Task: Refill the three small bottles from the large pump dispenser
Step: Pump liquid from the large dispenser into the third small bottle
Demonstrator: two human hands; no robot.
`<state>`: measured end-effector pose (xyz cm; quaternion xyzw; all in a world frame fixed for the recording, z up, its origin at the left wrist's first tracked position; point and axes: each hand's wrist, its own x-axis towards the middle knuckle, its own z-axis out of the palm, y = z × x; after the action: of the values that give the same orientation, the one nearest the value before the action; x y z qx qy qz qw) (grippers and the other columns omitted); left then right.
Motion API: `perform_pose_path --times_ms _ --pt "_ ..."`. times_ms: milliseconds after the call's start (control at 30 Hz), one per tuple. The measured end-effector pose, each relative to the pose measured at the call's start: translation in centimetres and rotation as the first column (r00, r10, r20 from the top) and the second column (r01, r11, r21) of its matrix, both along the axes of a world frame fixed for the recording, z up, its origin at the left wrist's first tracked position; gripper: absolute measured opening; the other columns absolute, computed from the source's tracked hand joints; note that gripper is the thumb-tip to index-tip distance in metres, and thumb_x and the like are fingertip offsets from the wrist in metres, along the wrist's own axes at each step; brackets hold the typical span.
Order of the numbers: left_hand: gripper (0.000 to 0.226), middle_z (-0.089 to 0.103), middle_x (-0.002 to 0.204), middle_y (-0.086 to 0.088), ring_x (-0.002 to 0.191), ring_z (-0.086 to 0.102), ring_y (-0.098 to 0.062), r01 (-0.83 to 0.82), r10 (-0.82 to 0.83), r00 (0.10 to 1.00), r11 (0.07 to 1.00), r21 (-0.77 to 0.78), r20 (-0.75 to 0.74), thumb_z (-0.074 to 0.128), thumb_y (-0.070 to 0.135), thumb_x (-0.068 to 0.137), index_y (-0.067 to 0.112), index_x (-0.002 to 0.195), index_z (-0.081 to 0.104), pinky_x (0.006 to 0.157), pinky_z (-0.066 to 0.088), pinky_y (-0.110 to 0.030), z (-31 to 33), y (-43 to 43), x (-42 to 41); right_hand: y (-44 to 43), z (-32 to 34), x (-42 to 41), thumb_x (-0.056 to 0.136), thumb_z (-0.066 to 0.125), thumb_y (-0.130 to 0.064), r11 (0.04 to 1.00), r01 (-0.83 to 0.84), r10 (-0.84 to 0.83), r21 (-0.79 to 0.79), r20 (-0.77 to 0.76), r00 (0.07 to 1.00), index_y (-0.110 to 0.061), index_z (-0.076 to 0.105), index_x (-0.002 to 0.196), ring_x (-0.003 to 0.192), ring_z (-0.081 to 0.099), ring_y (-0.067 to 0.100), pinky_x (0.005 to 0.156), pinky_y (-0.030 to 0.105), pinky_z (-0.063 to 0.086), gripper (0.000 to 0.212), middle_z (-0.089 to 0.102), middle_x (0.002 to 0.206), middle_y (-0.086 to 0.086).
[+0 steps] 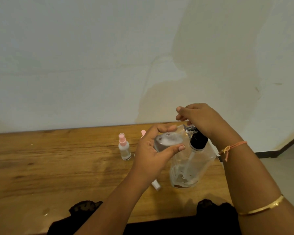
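no legible text, bottles perhaps unlabelled

Warm brown streaked grain on the worktop (58, 167). Pink cap, clear body on the small bottle (124, 147) mid-frame. Black collar on the clear dispenser (198, 141). Orange thread (233, 146), gold bangle (263, 207) lower right.

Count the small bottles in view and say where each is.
3. The upright bottle stands on the table at left; the held bottle is gripped by the left hand beside the pump dispenser; the third bottle is mostly hidden behind that hand, pink top showing.
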<state>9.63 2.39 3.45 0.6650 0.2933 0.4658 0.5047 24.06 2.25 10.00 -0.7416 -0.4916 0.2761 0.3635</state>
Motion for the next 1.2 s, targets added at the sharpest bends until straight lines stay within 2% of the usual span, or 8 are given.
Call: perform_pose_path --times_ms 100,233,400,567,700,833,967,1200 --pt "0.04 0.065 0.099 0.031 0.102 0.061 0.004 -0.001 0.0 1.0 1.0 -0.015 -0.004 0.081 0.008 0.065 0.036 0.086 0.06 0.092 0.051 -0.027 -0.3 0.2 0.0 0.1 -0.5 0.4 0.092 0.051 -0.036 0.998 -0.019 0.019 -0.06 0.004 1.0 -0.012 0.068 0.08 0.091 0.06 0.023 0.079 0.033 0.043 0.032 0.067 0.095 0.007" --pt "0.037 0.066 0.099 0.029 0.103 0.061 0.0 -0.003 0.003 1.0 1.0 0.017 0.019 0.081 0.016 0.063 0.035 0.088 0.061 0.095 0.05 -0.038 -0.1 0.0 0.1 -0.2 -0.3 0.1 0.092 0.049 -0.041 0.999 0.004 -0.002 0.038 -0.052 0.999 -0.016 0.067 0.081 0.082 0.059 0.013 0.071 0.028 0.044 0.033 0.067 0.095 0.001" --pt "0.035 0.065 0.096 0.03 0.1 0.06 0.004 0.003 -0.003 1.0 1.0 0.02 0.027 0.077 0.021 0.062 0.033 0.09 0.06 0.091 0.051 -0.026 0.5 -0.2 0.0 -0.2 0.7 -0.5 0.092 0.048 -0.044 0.976 0.052 -0.052 0.213 -0.005 0.999 -0.013 0.069 0.087 0.087 0.062 0.027 0.072 0.032 0.047 0.038 0.069 0.095 0.011" --pt "0.04 0.065 0.1 0.03 0.103 0.06 0.003 0.016 -0.016 1.0 1.0 -0.002 0.002 0.081 0.009 0.065 0.038 0.086 0.062 0.094 0.05 -0.032 -0.1 0.2 0.1 -0.1 -0.2 0.1 0.094 0.046 -0.038 1.0 0.025 -0.025 -0.012 0.052 0.998 -0.012 0.067 0.086 0.078 0.056 0.015 0.061 0.024 0.038 0.034 0.063 0.088 0.0" --pt "0.04 0.066 0.106 0.023 0.107 0.061 -0.005 0.029 -0.029 0.999 0.999 -0.012 0.016 0.083 0.029 0.058 0.048 0.086 0.062 0.094 0.051 -0.039 -0.2 0.3 0.1 0.0 -0.6 0.6 0.092 0.048 -0.037 0.995 0.033 -0.027 -0.089 0.067 0.997 -0.012 0.068 0.083 0.087 0.057 0.021 0.064 0.027 0.038 0.033 0.064 0.095 0.005" --pt "0.039 0.067 0.1 0.025 0.102 0.062 0.0 0.032 -0.031 0.998 0.999 -0.01 0.052 0.08 0.008 0.065 0.033 0.088 0.062 0.09 0.053 -0.029 -0.1 0.1 0.1 -0.3 0.1 -0.1 0.093 0.046 -0.04 0.994 0.063 -0.067 0.084 0.042 0.997 -0.007 0.068 0.089 0.084 0.061 0.022 0.07 0.032 0.044 0.04 0.067 0.09 -0.001" --pt "0.039 0.066 0.098 0.028 0.1 0.061 0.005 0.029 -0.031 0.999 0.999 0.028 0.045 0.079 0.01 0.065 0.033 0.09 0.06 0.085 0.051 -0.016 0.2 0.1 -0.1 -0.3 0.7 -0.5 0.093 0.046 -0.042 0.977 0.069 -0.079 0.2 0.039 0.996 -0.01 0.068 0.088 0.084 0.062 0.021 0.07 0.03 0.045 0.039 0.068 0.089 0.0" --pt "0.042 0.066 0.104 0.026 0.106 0.06 -0.002 0.017 -0.017 1.0 1.0 0.006 0.008 0.078 0.022 0.062 0.051 0.087 0.061 0.092 0.051 -0.034 -0.2 0.2 0.2 0.0 -0.5 0.4 0.09 0.051 -0.044 0.997 0.003 -0.003 -0.079 -0.006 1.0 -0.011 0.069 0.086 0.087 0.061 0.02 0.072 0.03 0.043 0.039 0.067 0.094 0.006"
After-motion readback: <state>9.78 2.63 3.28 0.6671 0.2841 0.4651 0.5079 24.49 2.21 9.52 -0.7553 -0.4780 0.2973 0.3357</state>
